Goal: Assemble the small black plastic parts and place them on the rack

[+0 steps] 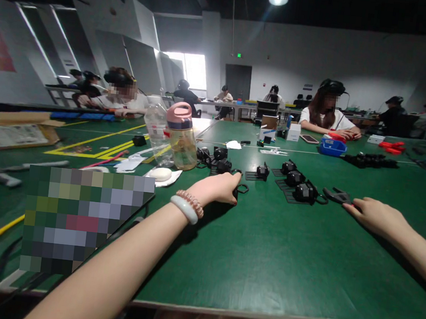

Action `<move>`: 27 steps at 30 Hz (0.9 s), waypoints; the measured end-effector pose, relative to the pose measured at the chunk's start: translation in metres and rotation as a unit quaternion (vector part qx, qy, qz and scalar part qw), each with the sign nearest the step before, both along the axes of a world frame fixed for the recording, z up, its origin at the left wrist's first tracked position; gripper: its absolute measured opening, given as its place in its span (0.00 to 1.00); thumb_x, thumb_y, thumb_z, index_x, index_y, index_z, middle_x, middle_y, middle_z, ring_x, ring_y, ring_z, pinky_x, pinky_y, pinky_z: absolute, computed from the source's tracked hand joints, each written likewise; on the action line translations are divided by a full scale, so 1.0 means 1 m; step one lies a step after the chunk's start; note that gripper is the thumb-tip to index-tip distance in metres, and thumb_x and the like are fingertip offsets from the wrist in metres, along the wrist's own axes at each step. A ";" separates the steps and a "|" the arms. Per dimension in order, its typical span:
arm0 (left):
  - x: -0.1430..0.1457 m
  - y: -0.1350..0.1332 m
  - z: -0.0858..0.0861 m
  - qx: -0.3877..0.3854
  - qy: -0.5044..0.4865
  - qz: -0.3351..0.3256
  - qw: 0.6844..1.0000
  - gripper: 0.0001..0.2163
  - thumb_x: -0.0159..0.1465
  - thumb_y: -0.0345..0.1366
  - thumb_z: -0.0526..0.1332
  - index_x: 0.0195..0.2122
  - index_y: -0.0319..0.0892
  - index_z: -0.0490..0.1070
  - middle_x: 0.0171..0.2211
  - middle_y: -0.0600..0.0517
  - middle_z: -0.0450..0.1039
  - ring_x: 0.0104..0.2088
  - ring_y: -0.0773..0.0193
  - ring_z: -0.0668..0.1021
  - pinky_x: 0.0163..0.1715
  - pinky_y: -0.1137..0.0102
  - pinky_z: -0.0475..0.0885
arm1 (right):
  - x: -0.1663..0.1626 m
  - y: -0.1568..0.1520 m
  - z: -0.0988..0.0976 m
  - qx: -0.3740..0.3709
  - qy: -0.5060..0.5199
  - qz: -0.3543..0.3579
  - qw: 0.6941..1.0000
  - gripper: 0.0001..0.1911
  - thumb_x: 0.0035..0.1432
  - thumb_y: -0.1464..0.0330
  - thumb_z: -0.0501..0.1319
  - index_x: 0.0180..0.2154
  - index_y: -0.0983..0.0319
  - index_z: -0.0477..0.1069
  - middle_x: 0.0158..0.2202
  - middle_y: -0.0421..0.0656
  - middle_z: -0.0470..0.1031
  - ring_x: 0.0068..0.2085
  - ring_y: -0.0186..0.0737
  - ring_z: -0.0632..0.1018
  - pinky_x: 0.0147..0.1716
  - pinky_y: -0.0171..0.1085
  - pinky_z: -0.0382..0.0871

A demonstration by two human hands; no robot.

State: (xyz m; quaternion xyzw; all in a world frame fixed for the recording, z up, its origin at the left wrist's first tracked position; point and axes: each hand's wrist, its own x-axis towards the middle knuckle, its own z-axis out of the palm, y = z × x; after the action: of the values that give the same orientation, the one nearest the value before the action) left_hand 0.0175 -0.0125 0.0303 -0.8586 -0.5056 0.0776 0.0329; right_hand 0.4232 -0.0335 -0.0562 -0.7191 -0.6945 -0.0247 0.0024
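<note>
My left hand [221, 186], with bracelets at its wrist, reaches over the table, its fingers closed on a black part with a ring-shaped loop [246, 189]; the hand hides most of the part. Just beyond it sits a cluster of similar black parts [220, 154]. On the right, my right hand [376, 215] has its fingers closed on a black pair of pliers [337, 195] whose jaws point left. Between the hands, a single black part with prongs [262, 172] lies apart, and several more black parts [304, 191] stand in a slanting row left of the pliers.
A pink-lidded bottle [181, 138] and a clear plastic bottle [158, 132] stand beyond my left forearm, near a white round item on paper [161, 175]. A blue bin [332, 146] and a phone [309, 139] lie farther back. Co-workers sit across the green table [256, 255].
</note>
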 end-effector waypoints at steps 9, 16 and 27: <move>-0.001 -0.001 -0.003 -0.005 -0.008 0.013 1.000 0.29 0.49 0.48 0.56 0.51 0.44 0.52 0.43 0.45 0.66 0.38 0.58 0.72 0.29 0.72 0.65 | 0.007 0.003 -0.004 0.001 -0.031 -0.030 0.999 0.32 0.50 0.47 0.37 0.34 0.62 0.67 0.31 0.49 0.67 0.31 0.45 0.71 0.26 0.39 0.60; -0.007 0.000 -0.006 0.012 -0.020 -0.021 0.999 0.35 0.49 0.49 0.56 0.55 0.45 0.43 0.47 0.45 0.63 0.43 0.58 0.70 0.37 0.71 0.64 | -0.014 -0.008 0.011 0.146 -0.099 -0.037 0.984 0.28 0.53 0.52 0.39 0.34 0.65 0.66 0.32 0.52 0.65 0.34 0.46 0.68 0.27 0.38 0.58; -0.010 -0.006 -0.005 0.011 -0.007 0.010 1.000 0.36 0.48 0.49 0.57 0.55 0.42 0.44 0.45 0.43 0.66 0.39 0.58 0.72 0.32 0.72 0.66 | -0.188 -0.028 0.053 0.268 0.008 0.329 0.906 0.13 0.55 0.65 0.46 0.36 0.62 0.64 0.36 0.46 0.66 0.37 0.38 0.66 0.34 0.34 0.60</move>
State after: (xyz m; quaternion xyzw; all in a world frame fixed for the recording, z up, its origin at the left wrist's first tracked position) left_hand 0.0075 -0.0188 0.0256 -0.8534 -0.5156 0.0663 0.0379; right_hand 0.2355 -0.0612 -0.0033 -0.4225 -0.8587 -0.2019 0.2083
